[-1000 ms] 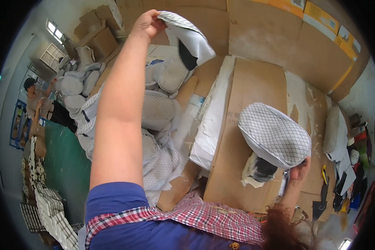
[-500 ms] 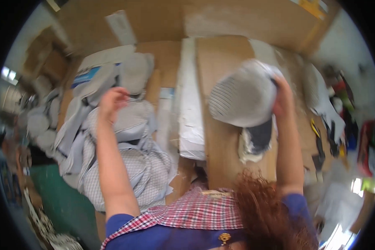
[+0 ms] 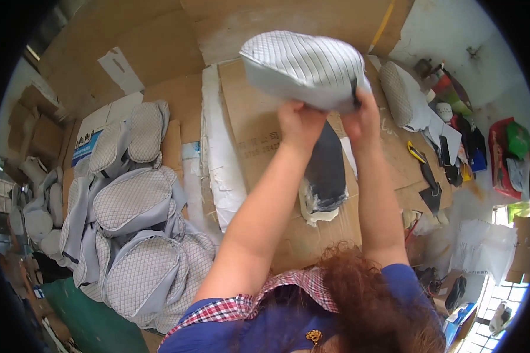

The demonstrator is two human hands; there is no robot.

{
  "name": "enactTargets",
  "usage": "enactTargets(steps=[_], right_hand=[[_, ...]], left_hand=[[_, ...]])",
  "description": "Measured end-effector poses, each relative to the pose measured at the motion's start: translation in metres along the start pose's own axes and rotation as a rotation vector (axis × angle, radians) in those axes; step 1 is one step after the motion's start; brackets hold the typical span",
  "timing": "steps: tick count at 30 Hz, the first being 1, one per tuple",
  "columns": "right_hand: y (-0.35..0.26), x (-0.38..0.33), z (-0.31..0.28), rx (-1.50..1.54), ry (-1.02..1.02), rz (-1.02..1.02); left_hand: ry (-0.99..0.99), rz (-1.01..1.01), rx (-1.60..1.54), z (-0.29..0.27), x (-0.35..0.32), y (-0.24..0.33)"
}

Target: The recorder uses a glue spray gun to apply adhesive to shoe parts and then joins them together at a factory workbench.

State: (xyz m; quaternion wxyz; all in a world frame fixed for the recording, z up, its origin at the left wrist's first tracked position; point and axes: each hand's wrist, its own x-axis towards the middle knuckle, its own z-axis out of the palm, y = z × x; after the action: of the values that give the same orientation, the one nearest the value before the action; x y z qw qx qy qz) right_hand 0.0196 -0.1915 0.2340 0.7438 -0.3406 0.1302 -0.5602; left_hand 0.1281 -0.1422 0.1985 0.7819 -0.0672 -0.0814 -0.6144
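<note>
I hold up a light grey quilted seat cover [image 3: 306, 62], shaped like a scooter seat, with a ribbed top and a dark patch on its right edge. My left hand [image 3: 300, 125] is closed at its lower edge, with the fingertips partly hidden. At its right end, my right hand [image 3: 362, 120] grips it near the dark patch. Below my hands, a black seat-shaped piece [image 3: 327, 170] with a ragged cream end lies on the cardboard-covered bench [image 3: 259, 117].
Several grey quilted covers [image 3: 132, 200] lie piled at left. Another cover [image 3: 401, 94] rests at the far right. A yellow-and-black cutter [image 3: 421, 157] lies near hanging tools and bags. A white padded strip [image 3: 221, 159] runs along the bench's left side.
My left hand has moved from above the pile to the seat cover. The cover has been raised and turned, its ribbed top now facing away and up, while my right hand keeps hold.
</note>
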Motion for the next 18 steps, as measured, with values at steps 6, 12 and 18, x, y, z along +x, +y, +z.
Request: enactTargets(steps=[6, 12, 18], right_hand=[[0.017, -0.168, -0.113, -0.031, 0.380, 0.269], [0.041, -0.261, -0.148, 0.190, 0.521, 0.649], [0.056, -0.257, -0.190, -0.161, 0.575, 0.660]], left_hand=[[0.505, -0.334, 0.030, -0.091, -0.122, -0.029], [0.685, -0.362, 0.503, -0.082, -0.206, -0.013], [0.821, -0.318, 0.680, -0.131, -0.227, -0.032]])
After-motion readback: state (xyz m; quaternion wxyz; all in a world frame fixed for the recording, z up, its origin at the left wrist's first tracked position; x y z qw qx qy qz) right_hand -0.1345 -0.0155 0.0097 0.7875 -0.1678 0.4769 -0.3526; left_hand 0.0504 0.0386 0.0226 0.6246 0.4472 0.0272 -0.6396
